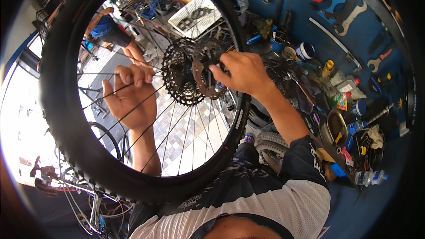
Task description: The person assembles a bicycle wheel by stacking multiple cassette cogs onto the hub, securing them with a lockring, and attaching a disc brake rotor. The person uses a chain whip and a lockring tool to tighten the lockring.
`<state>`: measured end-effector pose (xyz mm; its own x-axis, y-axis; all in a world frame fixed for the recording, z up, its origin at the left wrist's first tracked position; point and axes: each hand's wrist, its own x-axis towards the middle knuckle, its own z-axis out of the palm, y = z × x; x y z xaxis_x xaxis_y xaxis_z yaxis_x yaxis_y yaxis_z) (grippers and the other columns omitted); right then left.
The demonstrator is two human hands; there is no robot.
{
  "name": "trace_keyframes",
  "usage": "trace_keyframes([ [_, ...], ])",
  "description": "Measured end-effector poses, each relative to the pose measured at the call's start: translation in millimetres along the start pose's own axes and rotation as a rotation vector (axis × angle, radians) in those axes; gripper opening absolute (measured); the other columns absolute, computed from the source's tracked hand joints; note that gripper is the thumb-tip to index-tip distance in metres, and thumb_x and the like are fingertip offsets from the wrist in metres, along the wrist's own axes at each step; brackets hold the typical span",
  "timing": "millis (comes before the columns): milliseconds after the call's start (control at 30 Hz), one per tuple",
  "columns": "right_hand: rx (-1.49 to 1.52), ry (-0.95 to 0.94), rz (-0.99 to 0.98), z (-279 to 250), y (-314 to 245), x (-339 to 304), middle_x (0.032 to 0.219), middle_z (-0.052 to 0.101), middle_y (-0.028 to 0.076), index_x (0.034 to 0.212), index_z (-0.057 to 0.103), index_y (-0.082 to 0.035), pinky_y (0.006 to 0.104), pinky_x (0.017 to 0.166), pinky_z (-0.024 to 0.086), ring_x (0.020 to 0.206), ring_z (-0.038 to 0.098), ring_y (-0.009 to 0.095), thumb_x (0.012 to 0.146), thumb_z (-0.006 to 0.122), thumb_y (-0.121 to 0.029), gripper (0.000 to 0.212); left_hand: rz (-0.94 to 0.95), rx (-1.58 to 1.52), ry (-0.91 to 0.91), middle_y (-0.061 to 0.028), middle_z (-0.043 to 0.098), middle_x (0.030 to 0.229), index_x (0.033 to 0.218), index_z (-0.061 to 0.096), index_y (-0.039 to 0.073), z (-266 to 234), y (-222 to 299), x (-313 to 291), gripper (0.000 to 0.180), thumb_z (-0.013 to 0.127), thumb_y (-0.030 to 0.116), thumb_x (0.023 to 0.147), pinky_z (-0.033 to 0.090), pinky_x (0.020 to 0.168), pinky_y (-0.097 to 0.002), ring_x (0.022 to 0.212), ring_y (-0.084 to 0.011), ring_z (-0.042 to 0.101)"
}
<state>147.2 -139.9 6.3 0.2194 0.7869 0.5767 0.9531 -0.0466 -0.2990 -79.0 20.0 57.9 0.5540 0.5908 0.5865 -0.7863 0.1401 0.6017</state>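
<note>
Head view shows a bicycle wheel (88, 150) with a knobby black tyre held upright close before the person, filling the left and centre of the frame. Left hand (129, 95) is behind the spokes (177, 128), fingers curled closed around several of them. Right hand (241, 73) is at the hub, fingertips (215, 68) pinched on a rust-coloured brake disc (204, 79) that sits just beside the black sprocket cassette (179, 77). Beyond the wheel, a blue tool board (310, 17) carries wrenches; the cluttered workbench (389, 168) below it holds cups, bottles and a metal bowl (337, 126). Another person (108, 28) is visible through the wheel, well apart.
</note>
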Motion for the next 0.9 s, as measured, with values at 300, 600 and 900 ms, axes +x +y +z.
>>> trace_keyframes([
  [300,0.185,0.126,-0.215,8,7,-9,0.118,0.067,0.011,0.125,0.063,-0.007,0.0439,0.091,0.056,0.108,0.066,0.032,0.084,0.078,-0.014,0.045,-0.016,0.037,-0.041,-0.0033,0.044,0.082,0.092,0.044,0.014,-11,8,-4,0.037,0.036,0.046,0.11,0.034,0.098,-0.0426,0.087,-0.0223,0.043],
  [600,0.115,0.092,0.004,18,7,-4,0.077,0.067,0.012,0.085,0.065,-0.005,0.0464,0.07,0.056,0.078,0.07,0.035,0.095,0.07,-0.038,0.035,-0.055,-0.011,-0.091,-0.0039,0.043,0.081,0.089,0.046,0.013,-13,8,0,0.035,0.038,0.039,0.111,0.033,0.098,-0.044,0.089,-0.0227,0.044],
  [900,0.013,0.05,0.656,67,189,-110,0.121,0.068,0.014,0.12,0.065,-0.013,0.0468,0.088,0.056,0.107,0.07,0.036,0.092,0.073,-0.026,0.032,-0.058,-0.028,-0.061,-0.0048,0.044,0.082,0.089,0.046,0.014,-12,8,-2,0.035,0.038,0.04,0.11,0.034,0.096,-0.0431,0.088,-0.0232,0.044],
])
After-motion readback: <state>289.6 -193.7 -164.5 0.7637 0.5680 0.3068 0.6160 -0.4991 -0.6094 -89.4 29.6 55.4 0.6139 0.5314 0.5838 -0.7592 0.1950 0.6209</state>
